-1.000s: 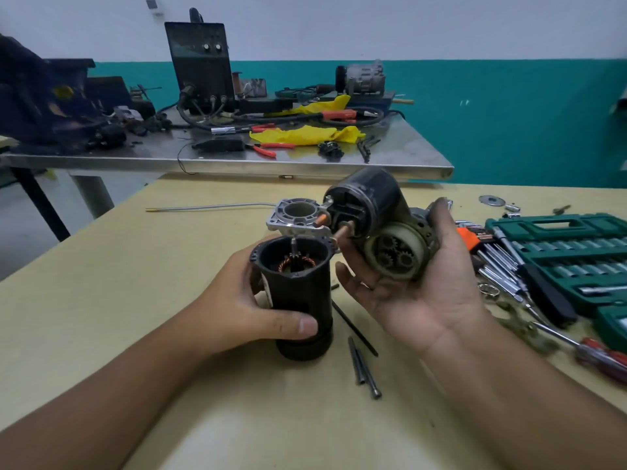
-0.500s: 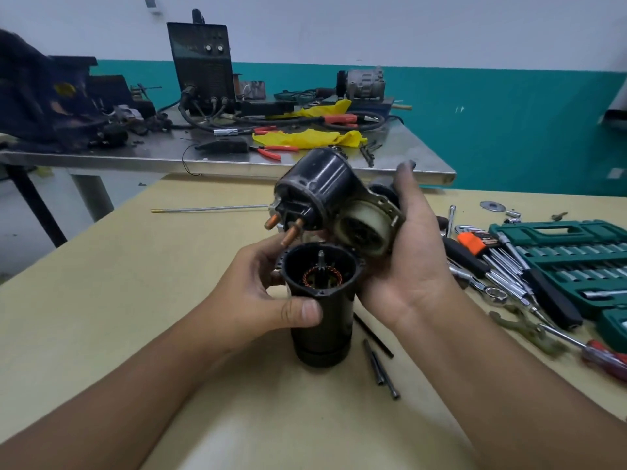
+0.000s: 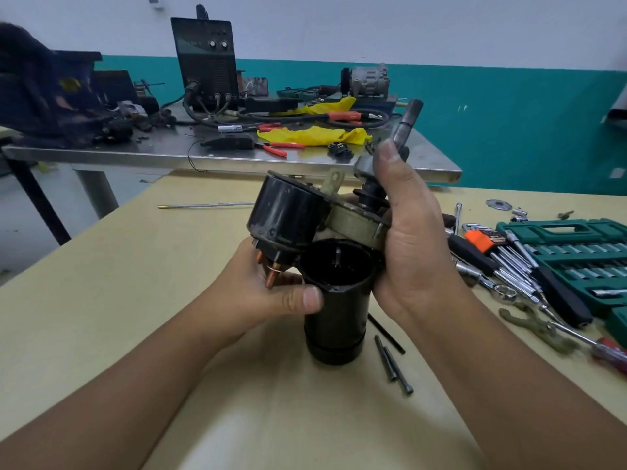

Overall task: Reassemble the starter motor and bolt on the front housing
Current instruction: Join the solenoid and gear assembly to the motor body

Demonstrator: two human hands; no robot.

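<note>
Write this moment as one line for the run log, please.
step: mating gear housing to motor body | left hand: grips motor body | right hand: holds solenoid and gear housing assembly tilted above | long bolts: on table

A green plastic socket-set case [image 3: 573,252] lies open at the right edge of the beige wooden desk [image 3: 101,300], with chrome wrenches [image 3: 502,266] and a red-handled screwdriver [image 3: 607,351] beside it. A thin metal rod [image 3: 203,205] lies near the far edge. On the steel table [image 3: 163,152] behind are seen a black welding machine [image 3: 205,62], yellow cloth [image 3: 312,134] and red-handled pliers [image 3: 278,148].
</note>
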